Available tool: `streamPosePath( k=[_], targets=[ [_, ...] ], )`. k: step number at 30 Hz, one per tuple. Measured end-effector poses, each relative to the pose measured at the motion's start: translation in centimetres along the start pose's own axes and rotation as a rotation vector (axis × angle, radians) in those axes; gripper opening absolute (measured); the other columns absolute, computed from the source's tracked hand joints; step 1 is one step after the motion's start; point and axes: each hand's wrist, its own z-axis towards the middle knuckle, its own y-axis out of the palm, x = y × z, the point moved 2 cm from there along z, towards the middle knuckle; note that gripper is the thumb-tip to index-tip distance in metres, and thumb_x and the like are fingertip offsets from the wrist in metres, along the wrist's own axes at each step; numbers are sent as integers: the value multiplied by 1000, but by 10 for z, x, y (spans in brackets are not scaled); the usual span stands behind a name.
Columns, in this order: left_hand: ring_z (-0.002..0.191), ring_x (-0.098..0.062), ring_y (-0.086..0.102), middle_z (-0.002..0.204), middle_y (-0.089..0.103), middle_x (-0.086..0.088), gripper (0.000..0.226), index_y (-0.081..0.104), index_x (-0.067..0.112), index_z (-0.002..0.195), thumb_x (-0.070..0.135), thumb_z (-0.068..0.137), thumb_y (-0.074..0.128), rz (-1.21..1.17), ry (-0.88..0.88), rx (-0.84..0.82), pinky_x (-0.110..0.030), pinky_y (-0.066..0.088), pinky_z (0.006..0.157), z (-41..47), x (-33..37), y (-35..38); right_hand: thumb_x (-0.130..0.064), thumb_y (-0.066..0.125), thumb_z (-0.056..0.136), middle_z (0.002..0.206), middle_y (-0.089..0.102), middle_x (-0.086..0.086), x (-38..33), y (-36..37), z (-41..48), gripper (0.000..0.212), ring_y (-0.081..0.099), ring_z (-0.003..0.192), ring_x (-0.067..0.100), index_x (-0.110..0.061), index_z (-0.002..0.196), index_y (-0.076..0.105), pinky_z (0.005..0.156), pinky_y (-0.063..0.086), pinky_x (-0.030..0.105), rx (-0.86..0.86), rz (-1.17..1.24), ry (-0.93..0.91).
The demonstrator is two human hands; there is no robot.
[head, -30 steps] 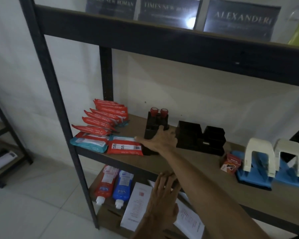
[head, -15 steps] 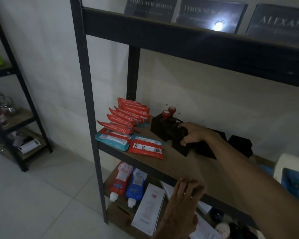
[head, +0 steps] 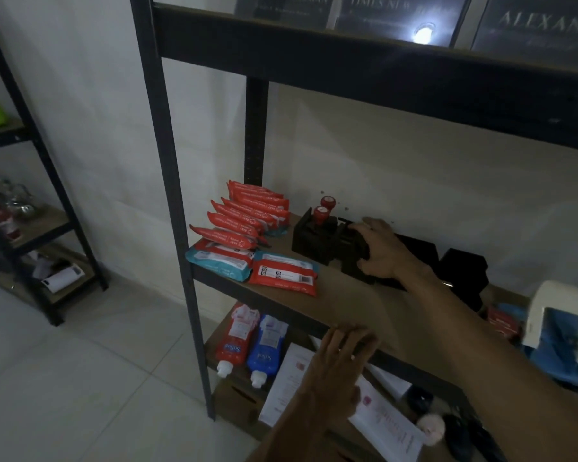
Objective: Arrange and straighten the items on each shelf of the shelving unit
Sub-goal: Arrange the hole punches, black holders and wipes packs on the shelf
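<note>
On the middle shelf (head: 364,308), my right hand (head: 384,251) grips a black box (head: 349,258) from above. The box stands right beside a black stand (head: 309,236) with two red caps. More black boxes (head: 461,271) stand behind my wrist, partly hidden. My left hand (head: 334,365) has its fingers straight, with the tips resting on the shelf's front edge. At the shelf's left end, red packets (head: 247,215) lie fanned in a row. A flat red pack (head: 282,276) and a teal pack (head: 214,261) lie in front of them.
A white and blue hole punch (head: 561,325) and a small red box (head: 503,323) sit at the right. Red (head: 234,338) and blue pouches (head: 267,345) and white papers (head: 287,378) lie on the lower shelf. Dark signs (head: 394,11) stand on the top shelf. Another rack (head: 30,228) stands left.
My right hand left the red-capped stand and took hold of the black box beside it, which now sits close against the stand. My left hand rose to the shelf edge.
</note>
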Motion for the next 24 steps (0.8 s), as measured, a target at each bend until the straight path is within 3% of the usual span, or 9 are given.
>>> streamPosePath(
  k=[4, 8, 10, 12, 14, 17, 19, 20, 24],
  targets=[
    [143, -21, 23, 156, 28, 0, 100, 32, 24, 152, 49, 70, 84, 74, -43, 94, -47, 23, 118, -12, -26, -3, -12, 70, 86, 154, 35, 8, -8, 30, -49, 65, 28, 145, 25, -17, 147, 48, 119, 30, 40, 310, 147, -151],
    [154, -19, 5, 167, 9, 3, 88, 17, 28, 160, 33, 89, 69, 35, -138, 106, -41, 1, 125, -23, -47, -19, -23, 67, 96, 145, 49, 6, -16, 65, -86, 43, 51, 121, 17, -16, 136, 54, 104, 37, 26, 72, 300, 95],
    [155, -18, 2, 168, 7, 4, 82, 17, 29, 160, 36, 93, 64, 46, -184, 82, -37, -6, 123, -25, -55, -25, -28, 57, 101, 145, 50, 1, -25, 84, -108, 41, 49, 129, 18, -22, 141, 52, 109, 36, 27, 208, 352, 7],
    [155, -17, 0, 168, 6, 5, 80, 15, 31, 160, 37, 94, 61, 42, -231, 42, -42, 1, 127, -30, -66, -30, -35, 51, 102, 146, 50, -1, -35, 96, -122, 43, 45, 136, 19, -26, 144, 50, 114, 38, 38, 282, 363, -50],
    [155, -17, 6, 167, 10, 5, 78, 17, 29, 159, 35, 95, 61, 62, -228, 26, -43, 10, 128, -34, -75, -39, -37, 50, 102, 144, 52, 0, -45, 107, -120, 41, 47, 134, 19, -25, 141, 53, 113, 37, 36, 290, 359, -58],
    [150, -16, 27, 163, 28, 4, 66, 27, 24, 156, 29, 98, 59, 34, -255, -1, -33, 18, 124, -37, -84, -60, -54, 49, 101, 122, 59, -8, -59, 129, -105, 20, 58, 104, 4, -45, 118, 55, 97, 39, 15, 259, 320, -14],
    [146, -15, 35, 160, 33, 5, 63, 28, 27, 155, 29, 100, 57, -30, -281, 38, -35, 25, 123, -39, -96, -73, -83, 31, 90, 105, 51, -18, -67, 137, -97, 33, 51, 79, -7, -51, 94, 40, 89, 46, 15, 243, 340, 5],
    [146, -13, 35, 161, 32, 8, 64, 26, 31, 155, 30, 99, 57, -45, -272, 70, -36, 25, 123, -42, -105, -80, -83, 29, 89, 105, 47, -21, -71, 139, -93, 34, 49, 80, -8, -51, 95, 38, 91, 44, 14, 235, 336, -14],
    [151, -14, 21, 162, 27, 9, 69, 29, 35, 154, 31, 94, 65, 33, -246, 220, -41, 24, 122, -61, -155, -123, -40, 51, 104, 121, 42, -20, -82, 126, -88, 12, 43, 104, -5, -41, 115, 46, 96, 29, 12, 247, 380, -3]
  ],
)
